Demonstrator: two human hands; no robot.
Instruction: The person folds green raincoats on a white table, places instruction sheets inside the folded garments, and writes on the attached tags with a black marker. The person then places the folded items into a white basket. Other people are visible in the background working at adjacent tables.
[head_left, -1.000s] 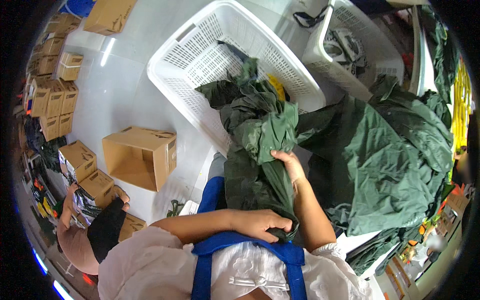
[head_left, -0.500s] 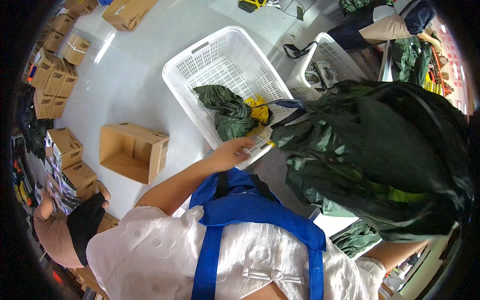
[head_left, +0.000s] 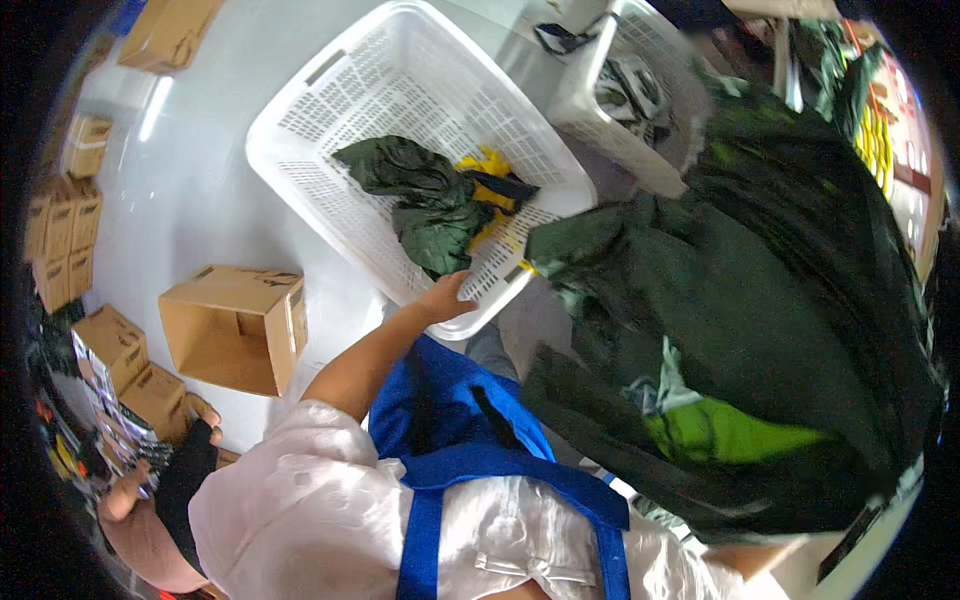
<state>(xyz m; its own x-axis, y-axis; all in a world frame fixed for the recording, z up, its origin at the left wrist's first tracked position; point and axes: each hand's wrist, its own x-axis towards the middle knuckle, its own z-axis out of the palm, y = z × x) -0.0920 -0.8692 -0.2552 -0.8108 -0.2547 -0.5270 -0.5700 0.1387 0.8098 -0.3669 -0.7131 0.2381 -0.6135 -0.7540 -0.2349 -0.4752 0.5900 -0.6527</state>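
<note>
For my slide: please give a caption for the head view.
Left hand grips white basket rim; dark green garment bundled alongside.

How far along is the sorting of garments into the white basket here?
Done: one dark green garment and a yellow piece lie in the white basket. In hand: the left hand grips the basket's rim; a large dark green bundle is lifted alongside, the right hand hidden. Left: that bundle remains outside the basket.

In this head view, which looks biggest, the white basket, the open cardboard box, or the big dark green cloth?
1. Dark green cloth, though nearness to the camera inflates it.
2. White basket.
3. Open cardboard box.
</note>
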